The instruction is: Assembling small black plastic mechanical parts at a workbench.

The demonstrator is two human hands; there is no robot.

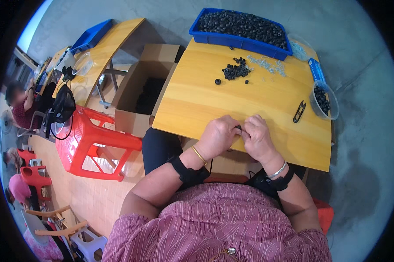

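Just over the table's near edge, my left hand (219, 136) and my right hand (259, 139) meet with bent fingers. A small black piece (238, 127) shows at the left fingertips; its shape is mostly hidden. The right fingers are pinched together close against it, and what lies between them is too small to make out. Farther up the table is a loose pile of small black plastic pieces (235, 71), with a single one (217, 81) to its left. Tiny pale silvery pieces (270, 66) are scattered beside the pile. Black thread snips (299, 111) lie to the right.
A blue tray (240, 42) of black pieces stands at the table's far edge. A clear tub (333, 105) and a blue packet (316, 70) are at the right. On the left are a cardboard box (133, 120) and a red stool (85, 139). Other people sit farther left.
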